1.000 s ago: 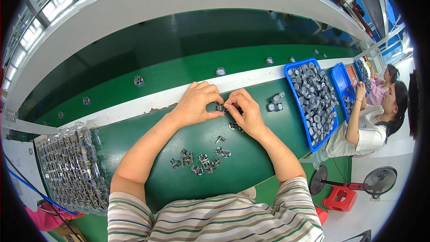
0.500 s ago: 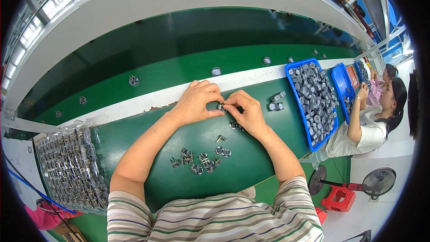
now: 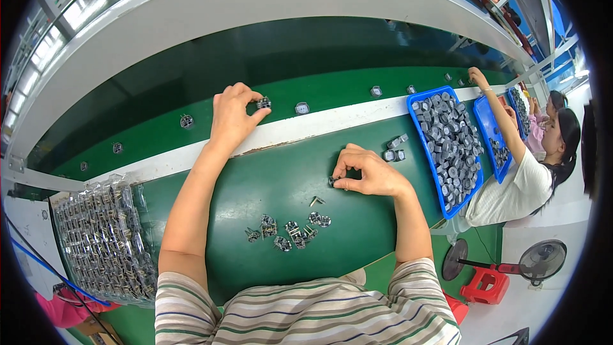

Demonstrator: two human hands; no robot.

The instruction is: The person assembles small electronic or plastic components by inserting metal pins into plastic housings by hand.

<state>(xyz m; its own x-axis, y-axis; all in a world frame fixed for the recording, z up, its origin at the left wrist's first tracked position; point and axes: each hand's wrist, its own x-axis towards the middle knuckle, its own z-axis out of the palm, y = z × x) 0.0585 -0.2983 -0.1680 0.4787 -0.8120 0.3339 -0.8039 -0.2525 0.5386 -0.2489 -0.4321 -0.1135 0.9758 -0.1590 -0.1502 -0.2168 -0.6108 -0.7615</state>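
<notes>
My left hand (image 3: 235,115) is over the green conveyor belt, its thumb and fingers pinching a small round electronic assembly (image 3: 264,103) of dark boards and metal. My right hand (image 3: 375,174) is low over the green table, fingertips closed on a small dark round circuit board (image 3: 332,181), mostly hidden by the fingers. Several loose circuit boards (image 3: 292,230) with metal prongs lie in a cluster nearer to me. Just beyond them are small V-shaped metal pins (image 3: 316,200). Right of my right hand sit a few grey plastic housings (image 3: 394,154).
A blue tray (image 3: 440,182) heaped with grey housings stands at the right. Clear plastic packs of boards (image 3: 102,236) lie at the left. A white rail (image 3: 300,129) divides table and belt (image 3: 338,99), which carries spaced parts. A co-worker (image 3: 511,179) reaches to the belt at right.
My hands have come apart. The left has moved up and left over the belt with the electronic assembly; the right has dropped to the table and pinches a circuit board. The co-worker's arm has stretched out.
</notes>
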